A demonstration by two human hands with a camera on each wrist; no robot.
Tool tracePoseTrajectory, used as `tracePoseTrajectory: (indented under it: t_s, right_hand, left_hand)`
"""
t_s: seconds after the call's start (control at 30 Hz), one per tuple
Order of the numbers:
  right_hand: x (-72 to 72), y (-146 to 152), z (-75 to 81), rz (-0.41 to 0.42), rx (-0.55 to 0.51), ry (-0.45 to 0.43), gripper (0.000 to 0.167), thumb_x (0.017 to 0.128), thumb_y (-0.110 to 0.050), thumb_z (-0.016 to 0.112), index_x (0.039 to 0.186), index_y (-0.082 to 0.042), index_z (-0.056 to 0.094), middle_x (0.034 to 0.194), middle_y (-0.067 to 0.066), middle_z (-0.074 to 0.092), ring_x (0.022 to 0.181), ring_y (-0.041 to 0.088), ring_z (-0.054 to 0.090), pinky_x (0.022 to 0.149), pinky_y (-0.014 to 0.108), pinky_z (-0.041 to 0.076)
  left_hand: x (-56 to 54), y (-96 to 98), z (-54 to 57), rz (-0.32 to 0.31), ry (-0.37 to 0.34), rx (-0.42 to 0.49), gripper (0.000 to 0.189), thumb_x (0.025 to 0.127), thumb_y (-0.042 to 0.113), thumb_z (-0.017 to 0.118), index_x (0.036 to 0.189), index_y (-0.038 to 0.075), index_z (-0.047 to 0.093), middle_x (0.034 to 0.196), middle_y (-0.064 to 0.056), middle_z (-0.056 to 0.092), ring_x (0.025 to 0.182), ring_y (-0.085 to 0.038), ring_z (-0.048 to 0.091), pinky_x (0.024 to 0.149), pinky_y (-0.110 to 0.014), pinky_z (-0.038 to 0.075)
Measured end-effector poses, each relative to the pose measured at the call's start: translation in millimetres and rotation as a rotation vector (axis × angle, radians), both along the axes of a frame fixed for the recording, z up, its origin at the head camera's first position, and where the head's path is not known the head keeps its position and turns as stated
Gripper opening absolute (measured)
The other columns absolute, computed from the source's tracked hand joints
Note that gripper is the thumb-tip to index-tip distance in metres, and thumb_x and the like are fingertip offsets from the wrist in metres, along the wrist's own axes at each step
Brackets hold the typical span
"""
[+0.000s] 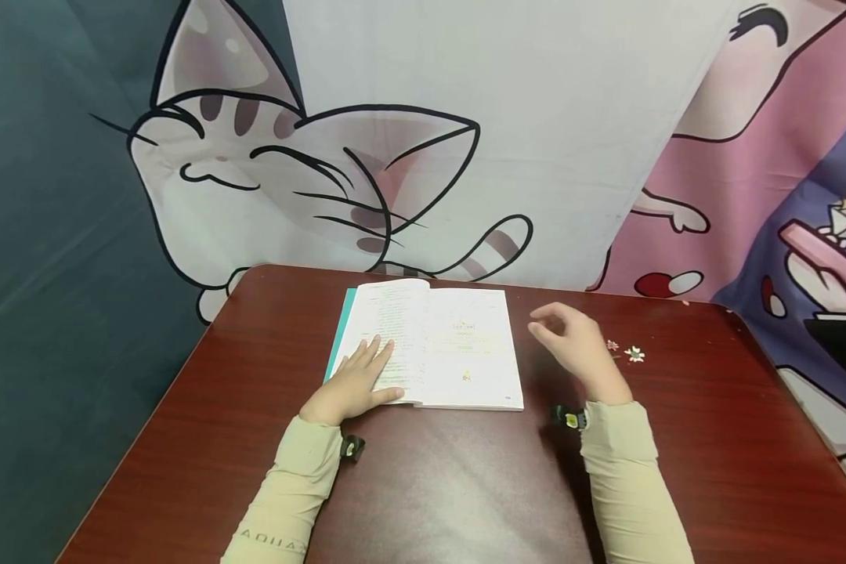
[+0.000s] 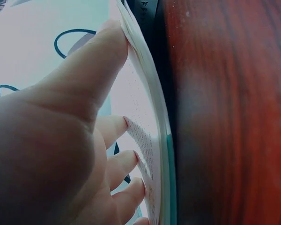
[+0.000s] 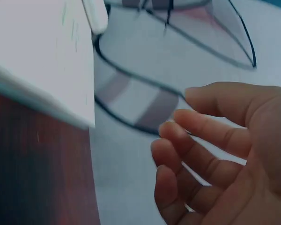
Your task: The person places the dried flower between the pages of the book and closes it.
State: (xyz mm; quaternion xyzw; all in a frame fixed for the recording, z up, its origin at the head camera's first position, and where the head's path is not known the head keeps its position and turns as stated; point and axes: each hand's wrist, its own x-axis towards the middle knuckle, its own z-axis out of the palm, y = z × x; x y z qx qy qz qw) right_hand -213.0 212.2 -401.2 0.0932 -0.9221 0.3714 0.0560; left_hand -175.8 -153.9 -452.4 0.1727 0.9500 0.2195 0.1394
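An open book (image 1: 472, 352) lies on the table, its teal cover edge (image 1: 340, 333) showing along the left side. My left hand (image 1: 356, 384) rests with spread fingers on the left page, the thumb near the bottom edge by the spine. In the left wrist view, the fingertips (image 2: 131, 159) touch the printed page (image 2: 139, 110). To the right of the book, my right hand (image 1: 574, 345) hovers with loosely bent fingers and nothing between them. The right wrist view shows those bent fingers (image 3: 168, 152) apart from the book's corner (image 3: 70, 93).
The dark red wooden table (image 1: 451, 486) carries small flower shapes (image 1: 634, 354) beside my right hand. Behind its far edge hangs a cloth (image 1: 564, 157) printed with cartoon cats. Small dark wrist devices (image 1: 569, 417) sit at both cuffs.
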Motion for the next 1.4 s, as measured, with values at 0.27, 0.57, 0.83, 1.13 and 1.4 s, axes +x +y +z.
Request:
tracePoseTrajectory:
  t_s: [0.27, 0.57, 0.83, 1.13, 1.4]
  right_hand:
    - [6.8, 49, 0.7, -0.116, 0.104, -0.128, 0.028, 0.098, -0.025, 0.065, 0.109, 0.0, 0.068, 0.106, 0.022, 0.068, 0.088, 0.033, 0.061, 0.072, 0.042, 0.05]
    - [14.4, 88, -5.2, -0.169, 0.159, -0.289, 0.03, 0.095, -0.028, 0.067, 0.097, 0.002, 0.07, 0.087, 0.011, 0.069, 0.077, 0.023, 0.058, 0.064, 0.033, 0.046]
    - [19.5, 97, -7.9, -0.225, 0.184, -0.449, 0.03, 0.092, -0.026, 0.069, 0.089, 0.003, 0.073, 0.07, 0.007, 0.063, 0.069, 0.022, 0.057, 0.058, 0.035, 0.045]
    - [17.2, 99, -18.3, -0.215, 0.165, -0.465, 0.02, 0.087, -0.019, 0.071, 0.078, -0.001, 0.073, 0.059, 0.0, 0.057, 0.06, 0.017, 0.053, 0.056, 0.033, 0.043]
    - [12.5, 100, -22.6, -0.191, 0.146, -0.461, 0.018, 0.089, -0.01, 0.064, 0.08, 0.003, 0.072, 0.06, 0.001, 0.057, 0.06, 0.017, 0.053, 0.057, 0.033, 0.043]
  left_hand:
    - [0.9, 0.8, -0.9, 0.001, 0.006, 0.008, 0.085, 0.099, 0.046, 0.063, 0.161, 0.004, 0.024, 0.166, -0.024, 0.014, 0.153, -0.046, 0.009, 0.119, -0.064, 0.016]
    - [1.5, 1.3, 1.2, -0.004, 0.004, -0.005, 0.085, 0.099, 0.047, 0.062, 0.161, 0.005, 0.023, 0.166, -0.024, 0.015, 0.153, -0.045, 0.01, 0.12, -0.063, 0.015]
    - [1.9, 0.8, 1.2, -0.002, 0.0, -0.005, 0.085, 0.099, 0.047, 0.063, 0.162, 0.005, 0.024, 0.166, -0.023, 0.015, 0.152, -0.046, 0.01, 0.12, -0.063, 0.015]
    - [-0.3, 0.1, -1.4, -0.007, 0.012, 0.006, 0.085, 0.099, 0.047, 0.063, 0.161, 0.004, 0.024, 0.166, -0.024, 0.015, 0.152, -0.047, 0.01, 0.118, -0.065, 0.016]
    - [-1.0, -0.2, -0.1, 0.002, 0.011, 0.012, 0.086, 0.098, 0.046, 0.064, 0.161, 0.003, 0.024, 0.166, -0.025, 0.014, 0.153, -0.046, 0.01, 0.118, -0.065, 0.016]
